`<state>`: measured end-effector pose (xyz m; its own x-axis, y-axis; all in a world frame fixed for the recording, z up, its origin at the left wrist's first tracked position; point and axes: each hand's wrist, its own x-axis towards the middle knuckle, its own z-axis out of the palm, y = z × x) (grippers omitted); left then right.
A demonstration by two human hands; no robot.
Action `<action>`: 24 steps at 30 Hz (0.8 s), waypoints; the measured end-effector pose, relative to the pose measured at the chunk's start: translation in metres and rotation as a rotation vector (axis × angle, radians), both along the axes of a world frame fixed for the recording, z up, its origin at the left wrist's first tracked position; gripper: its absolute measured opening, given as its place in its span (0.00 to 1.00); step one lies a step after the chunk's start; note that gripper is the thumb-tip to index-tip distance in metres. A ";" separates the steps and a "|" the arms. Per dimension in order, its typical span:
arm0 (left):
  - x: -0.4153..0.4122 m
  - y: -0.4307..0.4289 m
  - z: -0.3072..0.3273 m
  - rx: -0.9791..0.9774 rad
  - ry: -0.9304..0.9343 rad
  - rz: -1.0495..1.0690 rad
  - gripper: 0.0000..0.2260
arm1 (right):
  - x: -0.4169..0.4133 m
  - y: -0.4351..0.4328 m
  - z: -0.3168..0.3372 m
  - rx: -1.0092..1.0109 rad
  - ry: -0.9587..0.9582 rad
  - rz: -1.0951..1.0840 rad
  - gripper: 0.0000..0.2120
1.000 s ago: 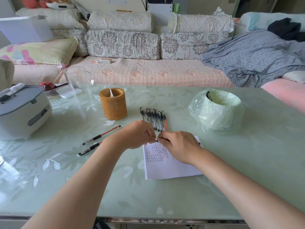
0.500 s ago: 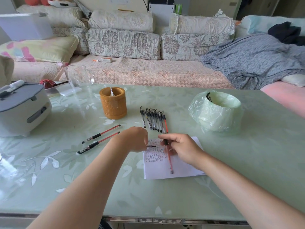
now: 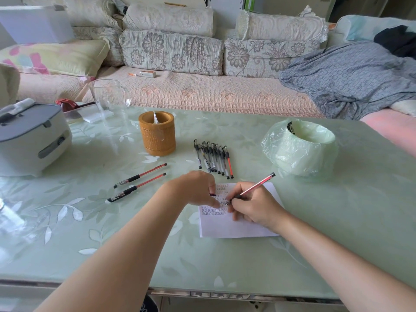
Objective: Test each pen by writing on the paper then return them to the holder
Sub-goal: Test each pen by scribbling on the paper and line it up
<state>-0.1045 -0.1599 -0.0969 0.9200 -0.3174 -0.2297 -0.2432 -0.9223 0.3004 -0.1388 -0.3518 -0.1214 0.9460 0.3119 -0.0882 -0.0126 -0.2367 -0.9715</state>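
Pale green glass covers the tabletop (image 3: 157,255), patterned with white leaves, and both my bare forearms reach across its near edge. My right hand (image 3: 254,207) pinches a slim red-barrelled pen with a black grip (image 3: 255,186), its tip touching the white sheet of paper (image 3: 234,228) and its capped-off tail pointing up and to the far right. The paper lies flat under that hand, rows of small written marks filling its far-left part. My left hand (image 3: 197,188) is curled just beside, fingers pressed together, fingertips on the paper's left edge, and it nips a small dark pen cap (image 3: 212,195) between thumb and finger.

To the left of the hands, two more red pens with black grips (image 3: 139,176) lie side by side on the glass, slanting from near left to far right. Just beyond the paper a row of black-capped pens (image 3: 212,158) lies packed together, the rightmost one red inside.

Farther back and left of that row stands the round orange-brown woven pen holder (image 3: 157,136), upright, something pale sticking up inside it. To the right sits a pale green plastic bag over a round container (image 3: 300,147). At the far left rest a grey and white lidded appliance (image 3: 31,138) and a clear glass jug (image 3: 109,100). Beyond the table runs a sofa with floral cushions (image 3: 173,50).
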 end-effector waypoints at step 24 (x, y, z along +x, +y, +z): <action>0.000 -0.013 -0.005 -0.018 -0.046 0.014 0.24 | 0.004 -0.006 -0.010 -0.190 -0.156 0.068 0.14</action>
<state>-0.1041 -0.1724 -0.1020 0.9339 -0.3077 -0.1819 -0.2437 -0.9204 0.3057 -0.1347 -0.3575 -0.1312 0.9303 0.3668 -0.0063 0.1558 -0.4107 -0.8983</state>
